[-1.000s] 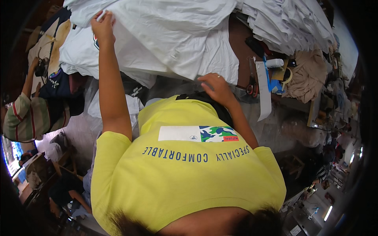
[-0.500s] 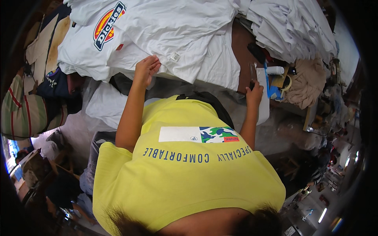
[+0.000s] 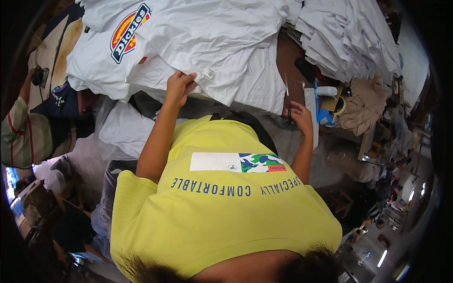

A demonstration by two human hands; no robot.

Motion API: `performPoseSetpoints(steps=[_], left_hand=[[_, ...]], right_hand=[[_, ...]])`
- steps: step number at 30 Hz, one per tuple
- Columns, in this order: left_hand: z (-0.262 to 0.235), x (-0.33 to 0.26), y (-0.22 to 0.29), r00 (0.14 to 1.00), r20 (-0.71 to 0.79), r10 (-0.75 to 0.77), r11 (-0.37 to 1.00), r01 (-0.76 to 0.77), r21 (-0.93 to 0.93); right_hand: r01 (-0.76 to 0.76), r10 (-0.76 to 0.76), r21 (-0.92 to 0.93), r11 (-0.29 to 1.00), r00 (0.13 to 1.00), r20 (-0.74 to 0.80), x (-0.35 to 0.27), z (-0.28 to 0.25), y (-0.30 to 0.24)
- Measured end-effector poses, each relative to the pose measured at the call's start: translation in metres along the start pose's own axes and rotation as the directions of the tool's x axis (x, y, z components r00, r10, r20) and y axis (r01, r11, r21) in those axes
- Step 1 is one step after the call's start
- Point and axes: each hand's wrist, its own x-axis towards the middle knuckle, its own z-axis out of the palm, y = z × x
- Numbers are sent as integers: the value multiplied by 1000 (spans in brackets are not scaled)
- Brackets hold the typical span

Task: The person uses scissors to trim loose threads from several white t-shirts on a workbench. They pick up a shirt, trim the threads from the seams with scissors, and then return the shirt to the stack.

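A white T-shirt (image 3: pixel 188 49) with a round red-and-yellow printed badge lies spread on the table in front of me. My left hand (image 3: pixel 180 88) has its thumb and fingers closed on the shirt's near edge, beside a small white label (image 3: pixel 208 73). To the right, my right hand (image 3: pixel 300 118) grips a slim, pointed metal tool (image 3: pixel 287 87) that stands almost upright by the shirt's right corner. Its handle is partly hidden by the fingers, and its exact kind is unclear.
A heap of white garments (image 3: pixel 347 37) covers the table's far right. Nearer sit a white roll (image 3: pixel 326 91), a tape roll (image 3: pixel 339 106) and crumpled beige cloth (image 3: pixel 363 108). White cloth (image 3: pixel 125 127) hangs below the table edge. At left, a person in a striped sleeve (image 3: pixel 28 127) reaches in.
My left hand has turned over and closed on the shirt's edge. My right hand has moved slightly left and nearer, bringing the metal tool to the shirt's right corner.
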Motion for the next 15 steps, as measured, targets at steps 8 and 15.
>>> performPoseSetpoints(steps=[8,15], left_hand=[[4,-10,4,1000,28,4,994,-7,109],[18,-25,16,997,73,40,999,-38,-26]], right_hand=[[264,-226,-64,962,907,354,6,122,-59],[454,-368,-165,876,848,381,5,157,-73]])
